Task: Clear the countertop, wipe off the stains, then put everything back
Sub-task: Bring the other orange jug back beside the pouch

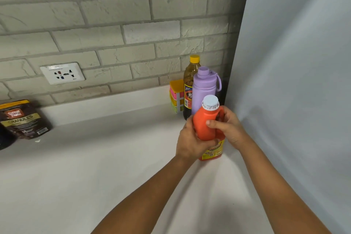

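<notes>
Orange plastic jug with white cap (206, 123), right of frame centre, is being gripped by left hand (190, 139) and right hand (228, 129), apparently steadying it upright beside the purple flask (205, 89).

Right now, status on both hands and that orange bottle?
Both hands grip orange bottle. Purple flask, oil bottle close behind. Countertop ahead open.

Home kitchen: white countertop (95, 167), brick backsplash (114, 24), oil bottle (190, 81).

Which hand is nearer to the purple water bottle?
Left, though only slightly. The left hand grips the orange bottle just below the purple water bottle; the right hand holds it further right.
</notes>
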